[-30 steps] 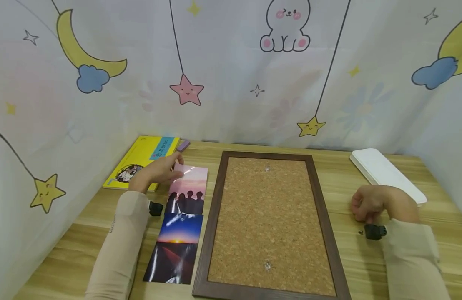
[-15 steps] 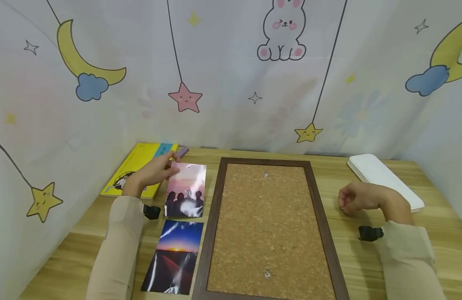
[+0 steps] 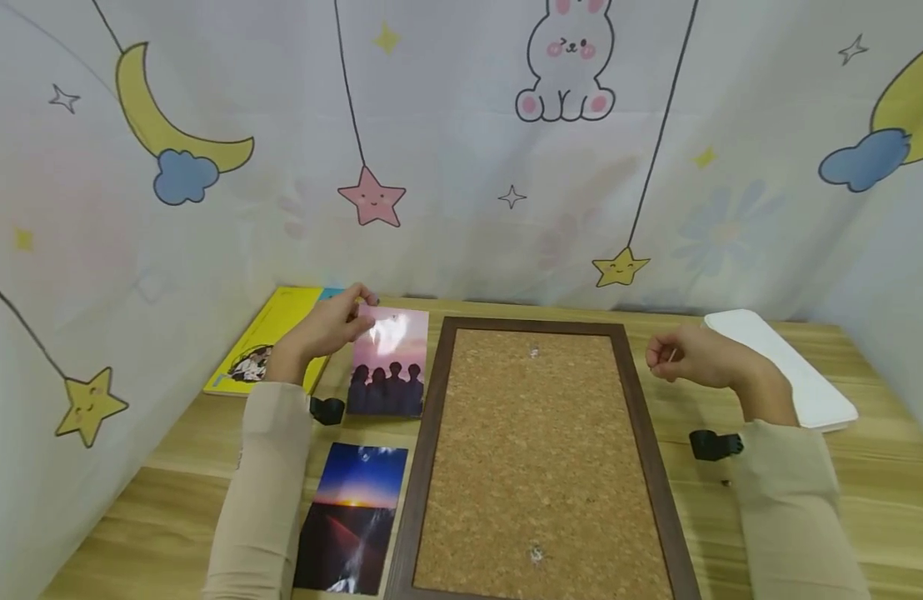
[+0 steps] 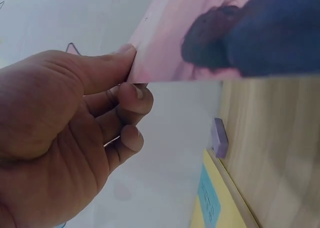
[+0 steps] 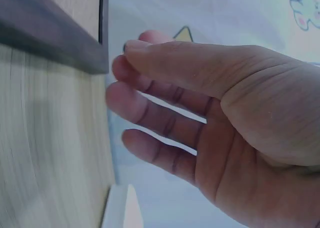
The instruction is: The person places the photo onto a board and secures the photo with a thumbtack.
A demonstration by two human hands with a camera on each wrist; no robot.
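My left hand [image 3: 332, 323] pinches the left edge of a glossy photo [image 3: 387, 375] with several dark silhouettes against a pink sky. The photo is raised off the table, left of the cork board [image 3: 536, 450]; the left wrist view shows the thumb [image 4: 112, 70] on its face. Below it lies a sunset photo [image 3: 352, 517]. Right of the board's brown frame, my right hand [image 3: 705, 358] hovers with thumb and forefinger together on a small pin-like thing [image 5: 125, 48]. Only its dark tip shows; the fingers hide the rest.
A yellow book [image 3: 262, 333] lies at the back left, with a purple block [image 4: 219, 138] beside it. A white case [image 3: 784, 367] is at the right. Two small clear pieces sit on the cork. A tiny dark thing [image 3: 726, 482] lies near the right sleeve.
My left hand has lifted the pink photo off the table and carried it right and away from me. The right hand has risen and come left, closer to the board's frame.
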